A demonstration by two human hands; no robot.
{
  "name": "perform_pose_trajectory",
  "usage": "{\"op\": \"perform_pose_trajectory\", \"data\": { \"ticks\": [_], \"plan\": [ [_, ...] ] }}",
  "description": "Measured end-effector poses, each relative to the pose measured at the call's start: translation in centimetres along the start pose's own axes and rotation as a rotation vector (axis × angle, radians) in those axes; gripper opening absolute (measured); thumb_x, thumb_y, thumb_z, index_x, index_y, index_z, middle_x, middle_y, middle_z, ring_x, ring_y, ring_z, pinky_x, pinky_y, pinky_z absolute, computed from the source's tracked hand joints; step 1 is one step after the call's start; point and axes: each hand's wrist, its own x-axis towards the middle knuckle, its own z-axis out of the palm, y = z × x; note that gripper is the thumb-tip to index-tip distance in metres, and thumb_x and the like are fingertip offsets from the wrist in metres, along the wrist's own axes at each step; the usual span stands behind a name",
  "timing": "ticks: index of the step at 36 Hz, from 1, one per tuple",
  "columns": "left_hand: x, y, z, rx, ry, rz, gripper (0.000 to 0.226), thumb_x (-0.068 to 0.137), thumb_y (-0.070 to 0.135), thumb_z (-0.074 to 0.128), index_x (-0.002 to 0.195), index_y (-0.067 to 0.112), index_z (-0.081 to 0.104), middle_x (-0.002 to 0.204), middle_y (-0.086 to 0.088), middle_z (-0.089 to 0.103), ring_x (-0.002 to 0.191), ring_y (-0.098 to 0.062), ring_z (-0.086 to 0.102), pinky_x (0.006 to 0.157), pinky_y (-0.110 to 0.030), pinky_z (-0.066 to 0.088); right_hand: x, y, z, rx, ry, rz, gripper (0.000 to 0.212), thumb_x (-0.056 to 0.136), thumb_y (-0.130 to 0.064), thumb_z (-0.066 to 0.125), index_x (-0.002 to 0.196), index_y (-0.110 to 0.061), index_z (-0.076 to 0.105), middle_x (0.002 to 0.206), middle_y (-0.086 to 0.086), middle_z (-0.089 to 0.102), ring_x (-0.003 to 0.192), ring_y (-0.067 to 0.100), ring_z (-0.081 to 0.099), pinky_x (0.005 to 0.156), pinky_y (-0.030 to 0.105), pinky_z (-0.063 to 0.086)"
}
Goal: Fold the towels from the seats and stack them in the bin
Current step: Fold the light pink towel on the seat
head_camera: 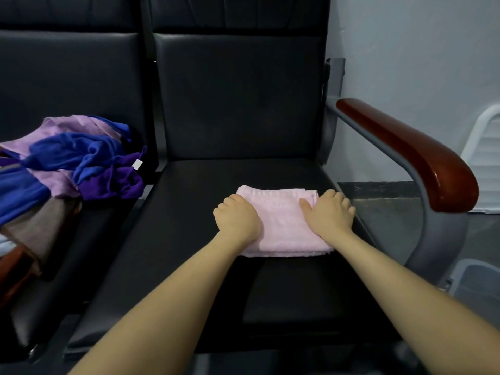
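Note:
A folded pink towel (284, 226) lies flat on the black seat (189, 253) in front of me. My left hand (237, 216) sits at the towel's left edge with its fingers curled down around that edge. My right hand (328, 212) is at the right edge, thumb lying on top of the towel and fingers wrapped over the side. A heap of unfolded towels (73, 161) in blue, purple, lilac and brown lies on the neighbouring seat to the left. Part of a grey plastic bin (476, 280) shows low on the right, beyond the armrest.
A red-brown wooden armrest (414, 155) on a grey metal frame borders the seat on the right. A white plastic chair (484, 147) stands by the wall at the far right. Black seat backs rise behind both seats.

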Motion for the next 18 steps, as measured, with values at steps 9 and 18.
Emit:
{"op": "perform_pose_trajectory", "data": {
  "ticks": [9, 18],
  "plan": [
    [0.3, -0.3, 0.4, -0.086, 0.041, 0.027, 0.039, 0.100, 0.037, 0.036, 0.121, 0.004, 0.041, 0.117, -0.011, 0.056, 0.102, -0.027, 0.057, 0.076, -0.031, 0.034, -1.0, -1.1, 0.7, -0.090, -0.057, -0.068, 0.071, 0.091, -0.064, 0.034, 0.130, -0.006, 0.048, 0.132, 0.016, 0.045, 0.118, 0.030, 0.042, 0.102, 0.039, 0.030],
    [-0.3, 0.0, -0.5, -0.166, 0.070, 0.108, 0.048, 0.098, 0.016, 0.035, 0.141, 0.002, 0.021, 0.117, -0.013, 0.053, 0.092, -0.027, 0.061, 0.063, -0.031, 0.038, -2.0, -1.9, -0.1, 0.127, -0.060, -0.201, 0.039, 0.099, -0.035, 0.039, 0.128, -0.008, 0.039, 0.110, 0.010, 0.062, 0.097, 0.025, 0.060, 0.089, 0.038, 0.040]
  ]
}}
